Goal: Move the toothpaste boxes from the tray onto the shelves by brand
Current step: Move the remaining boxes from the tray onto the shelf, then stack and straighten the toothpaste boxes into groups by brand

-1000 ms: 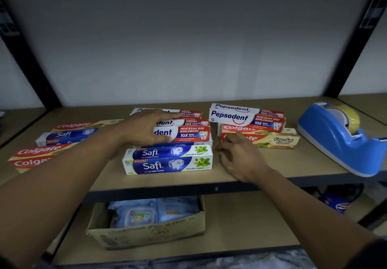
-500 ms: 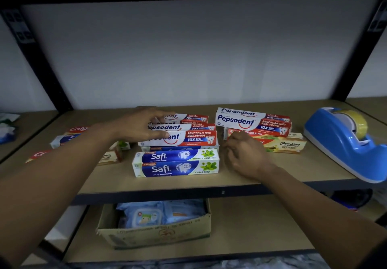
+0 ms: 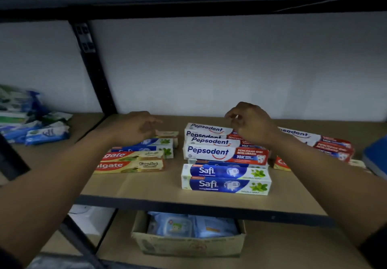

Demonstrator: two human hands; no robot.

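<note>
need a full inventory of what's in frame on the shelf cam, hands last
Centre Pepsodent boxes: stack, count unclear, white-red, mid shelf.
Right Pepsodent boxes: stack, white-red, behind right forearm.
Front Safi boxes: two labels showing, blue-white, before centre stack.
Left Safi boxes: two, blue-white, behind left Colgates.
Left Colgate boxes: two, red-cream, left front.
Right Colgate box: one seen, red-cream, at base of right Pepsodents.
Shelf: tan board, black frame.
Cardboard box: one, brown, lower shelf, holds blue packs.
Packets: several, blue-white-green, left bay.
Blue item: one, right edge, cropped.
Left hand: open, over left boxes.
Right hand: fingers curled, over centre Pepsodents, grip unclear.
</note>
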